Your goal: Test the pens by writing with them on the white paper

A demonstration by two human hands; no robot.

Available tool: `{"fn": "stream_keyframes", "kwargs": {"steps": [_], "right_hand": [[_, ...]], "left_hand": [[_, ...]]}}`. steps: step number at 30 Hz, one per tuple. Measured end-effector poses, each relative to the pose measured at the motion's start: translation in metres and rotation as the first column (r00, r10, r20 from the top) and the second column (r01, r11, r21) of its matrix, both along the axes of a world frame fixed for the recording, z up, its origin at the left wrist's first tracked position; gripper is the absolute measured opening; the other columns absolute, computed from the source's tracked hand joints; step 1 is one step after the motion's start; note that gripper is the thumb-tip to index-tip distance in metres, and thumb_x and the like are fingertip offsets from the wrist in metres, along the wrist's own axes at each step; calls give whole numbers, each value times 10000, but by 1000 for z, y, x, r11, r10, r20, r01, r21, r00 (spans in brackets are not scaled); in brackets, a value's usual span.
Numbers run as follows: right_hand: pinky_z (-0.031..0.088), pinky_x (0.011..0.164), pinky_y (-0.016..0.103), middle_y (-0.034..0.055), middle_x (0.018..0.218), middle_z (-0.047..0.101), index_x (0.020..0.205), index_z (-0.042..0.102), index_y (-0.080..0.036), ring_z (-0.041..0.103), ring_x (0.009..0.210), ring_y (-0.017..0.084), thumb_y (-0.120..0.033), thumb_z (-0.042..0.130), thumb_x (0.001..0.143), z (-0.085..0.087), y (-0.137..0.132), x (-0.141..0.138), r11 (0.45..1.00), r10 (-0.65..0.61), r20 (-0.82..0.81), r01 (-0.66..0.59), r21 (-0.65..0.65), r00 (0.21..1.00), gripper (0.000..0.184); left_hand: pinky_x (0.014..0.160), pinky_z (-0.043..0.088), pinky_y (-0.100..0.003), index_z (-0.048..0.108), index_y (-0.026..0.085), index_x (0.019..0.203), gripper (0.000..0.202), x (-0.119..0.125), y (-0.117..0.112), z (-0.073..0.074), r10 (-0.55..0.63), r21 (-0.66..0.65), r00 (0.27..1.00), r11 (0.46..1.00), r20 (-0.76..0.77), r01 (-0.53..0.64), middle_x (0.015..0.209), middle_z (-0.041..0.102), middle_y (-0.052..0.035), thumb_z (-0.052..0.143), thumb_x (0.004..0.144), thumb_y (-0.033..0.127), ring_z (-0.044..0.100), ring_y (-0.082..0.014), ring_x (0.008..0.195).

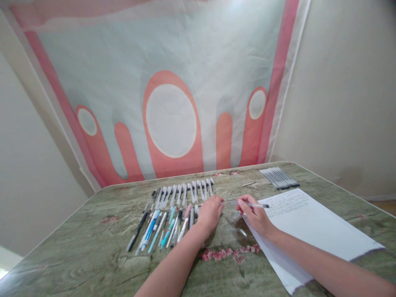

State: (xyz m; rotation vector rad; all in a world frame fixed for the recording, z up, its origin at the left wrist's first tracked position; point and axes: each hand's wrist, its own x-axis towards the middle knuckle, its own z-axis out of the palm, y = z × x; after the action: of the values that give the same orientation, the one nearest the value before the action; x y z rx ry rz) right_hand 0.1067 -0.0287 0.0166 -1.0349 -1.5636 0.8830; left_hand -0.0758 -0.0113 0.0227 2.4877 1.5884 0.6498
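My right hand (255, 215) is closed round a clear pen (252, 204) that lies nearly level, its dark tip pointing right over the top left corner of a white sheet of paper (312, 229). My left hand (211, 212) rests on the table with fingers curled, its fingertips close to the pen's left end and next to the right edge of a row of several loose pens (163, 229). I cannot make out whether the left fingers pinch anything. Handwriting covers the sheet's far end.
A second row of several white pen caps or pens (185, 193) lies behind the loose pens. A bundle of several thin dark pens (279, 177) lies at the table's far right. The wood-pattern table (93, 251) stands against a pink-and-grey wall hanging (170, 103).
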Motion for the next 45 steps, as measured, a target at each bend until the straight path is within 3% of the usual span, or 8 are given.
{"fn": "stream_keyframes", "kwargs": {"steps": [7, 12, 18, 25, 29, 34, 41, 45], "right_hand": [[394, 559, 240, -4, 654, 546, 788, 510, -189, 491, 576, 127, -427, 426, 829, -2, 1, -1, 1000, 5, 37, -5, 14, 999, 256], [388, 538, 237, -8, 619, 535, 751, 525, -183, 481, 549, 118, -412, 454, 821, -2, 2, 0, 1000, 3, 15, -3, 13, 1000, 251], [390, 489, 229, -6, 569, 544, 700, 524, -175, 470, 507, 109, -419, 502, 795, -1, 6, 0, 988, 43, -222, -73, -132, 974, 262], [358, 458, 216, -9, 547, 535, 707, 555, -168, 456, 492, 100, -436, 513, 785, 0, 3, -4, 940, 114, -422, -235, -247, 899, 282], [344, 450, 223, -24, 457, 495, 760, 579, -174, 433, 435, 99, -500, 417, 812, 0, 12, 3, 957, -34, -498, -116, -267, 866, 367], [295, 400, 214, -53, 398, 423, 672, 544, -182, 370, 371, 83, -510, 471, 774, -4, 26, 15, 953, -237, -488, 103, -286, 840, 350], [337, 412, 232, -27, 429, 469, 658, 539, -191, 407, 395, 109, -570, 399, 784, -5, 19, 9, 966, -159, -392, 60, -253, 906, 424], [330, 410, 229, -15, 445, 496, 660, 555, -177, 421, 405, 109, -577, 391, 786, -3, 14, 6, 968, -95, -393, -6, -249, 914, 450]], "left_hand": [[783, 412, -287, 525, 196, 983, 189, 5, -3, 0, -66, 37, 995, 997, 76, 63, 964, 588, -53, 437, 828, 257, 546, -171, 891], [779, 411, -286, 539, 186, 960, 189, 8, -7, 7, -189, 53, 972, 982, 142, 184, 927, 588, -51, 435, 831, 276, 539, -165, 868], [763, 401, -278, 553, 185, 974, 242, 12, -13, 14, -265, 54, 935, 964, 234, 260, 895, 572, -53, 391, 854, 319, 521, -155, 844], [748, 391, -260, 541, 182, 934, 284, 20, -18, 15, -255, 19, 938, 966, 234, 258, 871, 552, -48, 299, 883, 322, 508, -145, 820], [739, 392, -265, 514, 173, 914, 267, 20, -16, 13, -219, -15, 947, 973, 234, 229, 869, 538, -48, 280, 885, 299, 496, -147, 809], [735, 393, -267, 513, 168, 908, 236, 19, -15, 9, -221, -46, 943, 970, 249, 240, 866, 545, -48, 307, 875, 278, 497, -149, 803], [739, 400, -268, 535, 193, 1064, 306, 16, -17, 17, -185, 3, 927, 981, 325, 195, 874, 599, -40, 423, 833, 359, 523, -144, 759], [737, 403, -261, 589, 187, 967, 286, 14, -15, 18, -176, 30, 919, 984, 353, 177, 861, 612, -46, 430, 828, 380, 533, -142, 761]]}}
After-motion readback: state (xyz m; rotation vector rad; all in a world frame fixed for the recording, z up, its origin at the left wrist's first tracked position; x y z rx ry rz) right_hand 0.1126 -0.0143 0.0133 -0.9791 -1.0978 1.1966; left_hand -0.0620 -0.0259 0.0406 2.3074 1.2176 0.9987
